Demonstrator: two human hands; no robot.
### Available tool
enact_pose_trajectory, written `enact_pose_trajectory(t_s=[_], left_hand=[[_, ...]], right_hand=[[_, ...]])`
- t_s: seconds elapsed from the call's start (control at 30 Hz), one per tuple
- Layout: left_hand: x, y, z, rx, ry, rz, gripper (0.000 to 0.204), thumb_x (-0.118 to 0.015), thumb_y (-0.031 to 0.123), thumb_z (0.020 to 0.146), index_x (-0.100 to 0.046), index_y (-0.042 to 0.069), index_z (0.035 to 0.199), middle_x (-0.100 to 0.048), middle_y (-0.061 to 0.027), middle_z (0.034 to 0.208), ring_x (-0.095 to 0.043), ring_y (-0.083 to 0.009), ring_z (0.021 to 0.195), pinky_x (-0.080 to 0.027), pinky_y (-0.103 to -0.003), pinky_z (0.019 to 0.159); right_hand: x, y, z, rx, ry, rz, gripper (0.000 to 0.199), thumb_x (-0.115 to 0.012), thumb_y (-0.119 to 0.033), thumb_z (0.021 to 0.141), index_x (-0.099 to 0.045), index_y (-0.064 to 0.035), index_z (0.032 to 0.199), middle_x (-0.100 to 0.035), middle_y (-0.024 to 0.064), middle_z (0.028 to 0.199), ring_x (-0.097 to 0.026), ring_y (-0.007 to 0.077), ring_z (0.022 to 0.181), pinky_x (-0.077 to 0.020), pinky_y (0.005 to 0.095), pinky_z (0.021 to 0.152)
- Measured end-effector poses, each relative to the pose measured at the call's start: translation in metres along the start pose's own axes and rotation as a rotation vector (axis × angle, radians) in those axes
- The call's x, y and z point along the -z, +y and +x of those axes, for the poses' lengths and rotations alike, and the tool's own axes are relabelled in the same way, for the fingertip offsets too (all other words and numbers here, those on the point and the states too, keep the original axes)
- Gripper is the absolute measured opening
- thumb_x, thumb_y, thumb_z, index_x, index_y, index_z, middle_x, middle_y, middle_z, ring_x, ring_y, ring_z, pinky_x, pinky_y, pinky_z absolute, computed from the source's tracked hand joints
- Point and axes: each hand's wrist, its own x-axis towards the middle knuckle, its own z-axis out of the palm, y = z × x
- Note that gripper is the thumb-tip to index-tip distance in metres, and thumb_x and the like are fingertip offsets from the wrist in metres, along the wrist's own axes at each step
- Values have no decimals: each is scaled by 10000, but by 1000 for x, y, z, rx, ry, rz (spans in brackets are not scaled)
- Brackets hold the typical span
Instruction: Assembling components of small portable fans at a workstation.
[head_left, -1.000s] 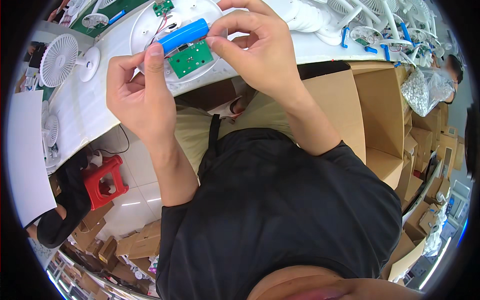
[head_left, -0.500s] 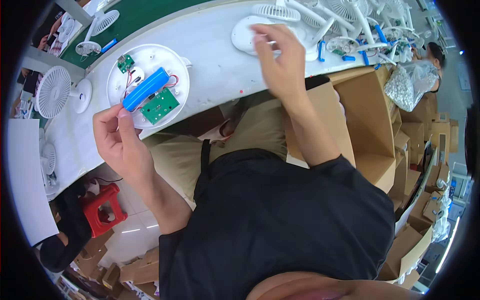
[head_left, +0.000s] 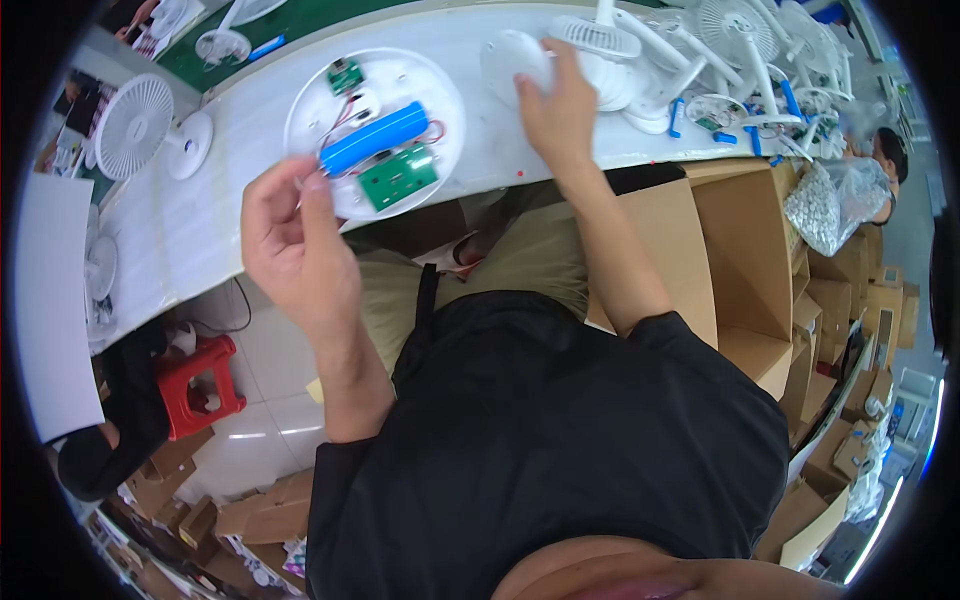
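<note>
My left hand [head_left: 303,240] pinches the near left rim of a round white fan base [head_left: 455,110], its thumb and forefinger close to the end of a blue cylindrical battery [head_left: 375,138]. Inside the base also lie a larger green circuit board [head_left: 399,179] and a smaller green board [head_left: 345,76], with thin red wires. Over to the right, my right hand [head_left: 560,115] grips a round white cover [head_left: 512,68] at its right edge, thumb below and fingers above. The cover is tilted and slightly blurred, beside more white round parts [head_left: 610,85].
White fans [head_left: 740,35] and blue batteries crowd the table's right end. Another white fan [head_left: 137,125] stands at the left. Open cardboard boxes [head_left: 745,240] and a bag of small white parts [head_left: 830,205] are at my right. A red stool [head_left: 198,388] is on the floor at left.
The fan base has moved right along the table with my left hand. My right hand has closed on the white cover and tilted it up. The whole view has shifted somewhat.
</note>
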Motion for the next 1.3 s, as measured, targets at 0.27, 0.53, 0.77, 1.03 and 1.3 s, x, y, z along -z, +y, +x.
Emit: enact_pose_trajectory(t_s=[0.27,0.53,0.77,1.03,1.3], left_hand=[[3,-21,-5,-5,2,3,432,-551,-41,937,-488,-31,1364,-694,-186,980,-662,-157,809,-522,-190,686],[21,-45,-17,-61,-18,73,415,-520,2,970,-466,-42,1379,-673,-245,1108,-674,-201,931,-543,-231,770],[37,-42,-28,-52,-65,-13,445,-515,127,998,-429,-47,1399,-625,-252,1210,-637,-240,1044,-521,-301,880],[40,-18,-46,34,-79,18,494,-602,147,945,-457,-60,1370,-574,-241,1266,-603,-264,1093,-500,-321,920],[43,-10,-38,68,-125,-5,490,-630,180,942,-481,-64,1340,-575,-236,1275,-601,-260,1094,-500,-327,916]], right_hand=[[37,-87,-29,-218,-201,1239,459,-615,-6,894,-478,2,1332,-561,177,1251,-586,227,1075,-513,312,915],[-9,-121,-37,-271,-333,1121,449,-631,-11,895,-513,7,1328,-565,137,1232,-564,196,1041,-495,294,910],[-4,-130,-45,-183,-374,888,447,-644,2,877,-562,-3,1316,-571,124,1196,-563,191,1003,-476,272,882],[6,-128,-47,-28,-520,714,540,-677,-26,849,-520,27,1362,-570,142,1230,-548,201,1061,-447,283,937],[6,-133,-53,-68,-520,747,530,-729,-71,815,-567,23,1311,-571,106,1096,-538,183,949,-441,260,852]])
